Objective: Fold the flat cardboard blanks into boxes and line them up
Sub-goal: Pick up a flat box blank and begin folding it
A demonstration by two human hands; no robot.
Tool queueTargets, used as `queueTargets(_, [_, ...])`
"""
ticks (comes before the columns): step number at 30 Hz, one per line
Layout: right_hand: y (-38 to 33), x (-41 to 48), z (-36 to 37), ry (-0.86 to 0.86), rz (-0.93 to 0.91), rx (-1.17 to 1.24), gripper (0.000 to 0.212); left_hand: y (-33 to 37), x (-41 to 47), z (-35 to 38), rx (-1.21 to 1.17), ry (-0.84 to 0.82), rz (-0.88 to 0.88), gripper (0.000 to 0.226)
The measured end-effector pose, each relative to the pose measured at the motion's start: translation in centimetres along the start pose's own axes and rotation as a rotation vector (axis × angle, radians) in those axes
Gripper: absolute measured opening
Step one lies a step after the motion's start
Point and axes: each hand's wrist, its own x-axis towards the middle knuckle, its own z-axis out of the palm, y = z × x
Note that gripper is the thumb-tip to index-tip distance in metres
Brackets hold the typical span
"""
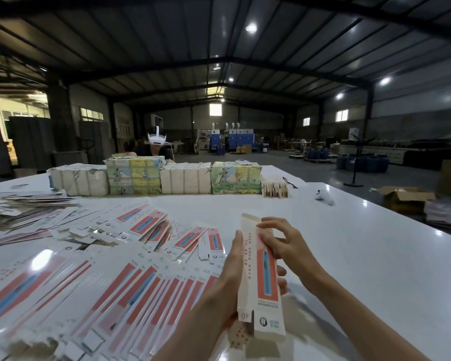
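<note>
A long white box (261, 280) with a red panel and a blue strip stands squared up between my hands above the white table (375, 256). My left hand (228, 277) grips its left side along its length. My right hand (284, 243) pinches its upper right edge near the open top flap. Its lower flaps hang open at the bottom. Several flat blanks (89, 287) of the same print lie fanned out over the left half of the table.
Wrapped paper bundles (133, 175) stand in a row at the table's far side, with a small stack of cards (275, 188) at their right end. A white controller (323, 196) lies further right. A person wearing a headset (156, 142) sits behind the bundles.
</note>
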Motion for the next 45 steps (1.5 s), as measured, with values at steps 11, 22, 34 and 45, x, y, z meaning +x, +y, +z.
queueTargets(11, [-1.9, -0.6, -0.8, -0.149, 0.077, 0.499, 0.033, -0.5, 1.2, 0.4, 0.039, 0.085, -0.078, 0.080])
queueTargets(22, [-0.7, -1.7, 0.4, -0.090, 0.179, 0.526, 0.064, -0.1, 1.7, 0.3, -0.358, -0.077, -0.141, 0.064])
queueTargets(34, [-0.1, -1.7, -0.7, -0.067, 0.134, 0.313, 0.043, -1.9, 3.8, -1.3, 0.310, 0.314, 0.434, 0.029])
queueTargets(45, [-0.8, -2.2, -1.7, -0.061, 0.075, 0.267, 0.039, -2.0, 3.3, -0.6, 0.501, 0.023, 0.413, 0.113])
